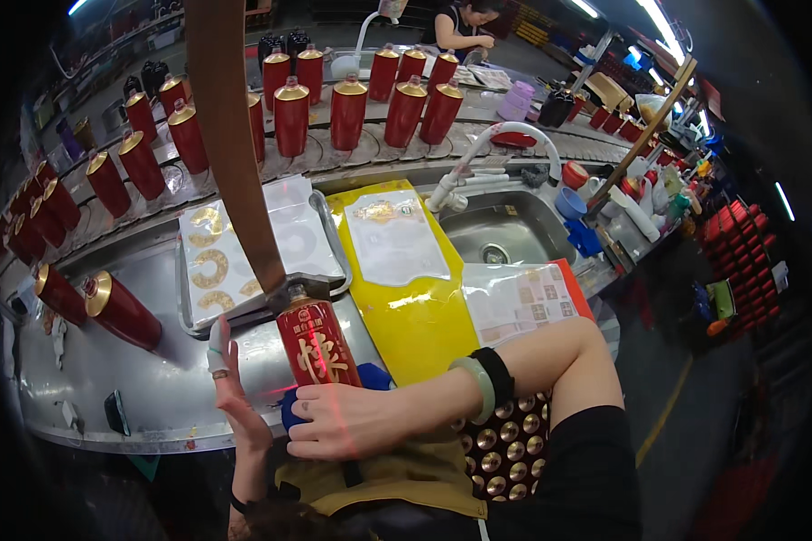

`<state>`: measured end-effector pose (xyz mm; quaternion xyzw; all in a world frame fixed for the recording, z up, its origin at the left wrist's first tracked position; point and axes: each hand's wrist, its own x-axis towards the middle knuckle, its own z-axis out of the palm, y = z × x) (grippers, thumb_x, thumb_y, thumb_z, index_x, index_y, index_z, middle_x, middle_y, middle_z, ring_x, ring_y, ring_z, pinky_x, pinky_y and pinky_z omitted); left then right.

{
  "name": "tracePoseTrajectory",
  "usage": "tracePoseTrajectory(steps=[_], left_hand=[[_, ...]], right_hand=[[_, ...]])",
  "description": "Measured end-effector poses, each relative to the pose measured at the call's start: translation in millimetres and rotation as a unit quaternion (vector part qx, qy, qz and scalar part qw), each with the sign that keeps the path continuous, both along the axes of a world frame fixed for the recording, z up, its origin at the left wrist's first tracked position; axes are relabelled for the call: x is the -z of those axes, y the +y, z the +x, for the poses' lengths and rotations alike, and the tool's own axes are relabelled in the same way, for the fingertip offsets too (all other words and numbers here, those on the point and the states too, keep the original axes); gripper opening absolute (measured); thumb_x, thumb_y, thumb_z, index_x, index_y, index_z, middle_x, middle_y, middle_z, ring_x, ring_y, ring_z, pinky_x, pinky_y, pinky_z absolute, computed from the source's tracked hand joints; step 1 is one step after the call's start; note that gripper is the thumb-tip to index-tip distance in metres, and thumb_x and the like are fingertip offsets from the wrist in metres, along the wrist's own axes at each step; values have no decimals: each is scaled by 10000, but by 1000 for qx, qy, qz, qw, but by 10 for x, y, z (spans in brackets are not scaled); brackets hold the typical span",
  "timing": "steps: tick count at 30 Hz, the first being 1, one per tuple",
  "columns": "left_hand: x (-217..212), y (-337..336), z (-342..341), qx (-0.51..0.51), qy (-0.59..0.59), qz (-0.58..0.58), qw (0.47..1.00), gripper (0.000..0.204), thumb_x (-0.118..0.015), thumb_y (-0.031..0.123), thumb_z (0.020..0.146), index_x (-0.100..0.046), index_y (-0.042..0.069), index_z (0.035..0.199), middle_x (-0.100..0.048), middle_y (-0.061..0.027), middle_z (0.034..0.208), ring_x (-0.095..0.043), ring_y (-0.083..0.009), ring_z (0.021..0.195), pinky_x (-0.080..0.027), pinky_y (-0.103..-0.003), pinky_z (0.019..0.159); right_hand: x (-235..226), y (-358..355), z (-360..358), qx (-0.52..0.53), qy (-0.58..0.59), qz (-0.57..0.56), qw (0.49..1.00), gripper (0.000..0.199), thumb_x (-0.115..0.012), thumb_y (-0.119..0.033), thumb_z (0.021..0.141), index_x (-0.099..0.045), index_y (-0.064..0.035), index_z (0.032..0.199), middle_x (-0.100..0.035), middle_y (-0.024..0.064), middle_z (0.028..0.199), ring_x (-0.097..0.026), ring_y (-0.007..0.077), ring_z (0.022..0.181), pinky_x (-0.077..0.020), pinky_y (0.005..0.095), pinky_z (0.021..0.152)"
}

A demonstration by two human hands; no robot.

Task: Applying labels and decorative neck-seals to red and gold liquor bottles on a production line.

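The bottle (pixel 312 330), glossy red with large pale lettering, slants on the tray's (pixel 334 238) near side, neck toward it.

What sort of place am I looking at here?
Likely a bottle-decorating workshop: red bottles with gold shoulders line what looks like a conveyor, and a metal tray holds sheets of gold ring-shaped prints.

Over twenty red bottles (pixel 316 338); one yellow sheet (pixel 415 325); one bangle (pixel 484 394).

Holds right hand (pixel 334 422) at near end of a red bottle (pixel 320 338), left hand (pixel 232 388) outstretched to its left, with yellow sheet (pixel 406 325) and sink (pixel 532 233) farther right.
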<state>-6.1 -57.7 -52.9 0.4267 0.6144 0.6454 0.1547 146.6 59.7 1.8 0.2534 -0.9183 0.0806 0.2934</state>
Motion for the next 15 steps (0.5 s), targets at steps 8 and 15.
tracePoseTrajectory(steps=[8, 15], left_hand=[[-5, -112, 149, 34, -33, 10, 999, 1219, -202, 937, 853, -219, -20, 1606, -305, -226, 1643, -292, -351, 1534, -221, -516, 1251], [376, -448, 413, 167, -181, 23, 969, 1544, -751, 915, 527, -191, -54, 1591, -297, -245, 1632, -296, -362, 1522, -207, -492, 1250]], right_hand=[[-254, 721, -290, 189, 71, 63, 977, 125, -651, -185, 757, -553, -138, 818, -541, 9, 835, -545, 202, 852, -438, 352, 724], [-60, 423, 124, -22, -20, -85, 996, 153, -620, -174, 885, -643, -130, 1030, -629, 26, 963, -585, 238, 837, -487, 369, 787]])
